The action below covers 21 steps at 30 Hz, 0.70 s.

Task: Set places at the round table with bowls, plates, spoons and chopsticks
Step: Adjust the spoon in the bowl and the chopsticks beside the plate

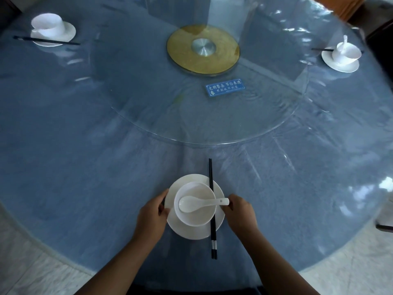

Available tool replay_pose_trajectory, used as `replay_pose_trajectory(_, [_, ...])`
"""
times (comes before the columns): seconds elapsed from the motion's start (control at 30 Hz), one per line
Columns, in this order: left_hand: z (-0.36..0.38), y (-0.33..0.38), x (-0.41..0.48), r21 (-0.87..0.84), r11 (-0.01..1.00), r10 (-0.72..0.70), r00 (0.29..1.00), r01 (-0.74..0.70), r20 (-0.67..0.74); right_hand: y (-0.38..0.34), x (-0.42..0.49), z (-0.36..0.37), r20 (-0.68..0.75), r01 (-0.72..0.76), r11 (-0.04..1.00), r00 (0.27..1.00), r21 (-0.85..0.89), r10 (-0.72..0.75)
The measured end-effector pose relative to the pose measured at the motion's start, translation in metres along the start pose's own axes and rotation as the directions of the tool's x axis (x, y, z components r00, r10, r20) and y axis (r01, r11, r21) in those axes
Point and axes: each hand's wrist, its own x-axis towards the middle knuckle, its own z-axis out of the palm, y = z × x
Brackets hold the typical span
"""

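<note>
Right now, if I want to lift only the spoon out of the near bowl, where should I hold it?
Probably pinch the spoon by its handle end, coming from the right. The handle lies over the near bowl rim and sticks out toward the right hand, while the scoop sits low inside the bowl.

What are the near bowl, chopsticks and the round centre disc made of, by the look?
Bowl: likely glazed white ceramic or porcelain; smooth, uniform and slightly glossy, matching the spoon and plate.
Chopsticks: black, matte, with pale bands near the near end; plastic or lacquered wood, can't tell which.
Disc: brassy gold ring around a brushed silver hub; looks like metal, under clear glass.
</note>
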Motion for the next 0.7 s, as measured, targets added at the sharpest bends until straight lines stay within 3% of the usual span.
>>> replay_pose_trajectory(0.1, [-0.001,0.001,-0.001,0.012,1.0,0.005,1.0,-0.005,0.011,-0.001,0.0,-0.006,0.01,-0.014,0.998,1.0,0.062,0.013])
replay_pose_trajectory(0.27, [-0.007,0.006,-0.001,0.129,0.991,0.02,0.999,-0.025,0.036,0.003,0.002,-0.029,0.175,-0.098,0.977,0.983,0.19,0.064])
replay_pose_trajectory(0.43, [-0.024,0.014,-0.007,0.256,0.967,-0.001,1.0,-0.003,0.017,0.007,0.0,-0.062,0.113,-0.114,0.95,0.99,0.292,0.084])
replay_pose_trajectory(0.57, [-0.043,0.025,-0.018,0.331,0.943,-0.012,0.998,0.034,-0.068,-0.01,-0.003,-0.086,0.018,0.002,0.975,1.0,0.221,-0.007])
replay_pose_trajectory(0.7, [-0.06,0.046,-0.034,0.371,0.928,0.013,0.995,0.025,-0.1,-0.057,-0.013,-0.098,-0.034,0.285,0.951,0.956,-0.118,-0.291])
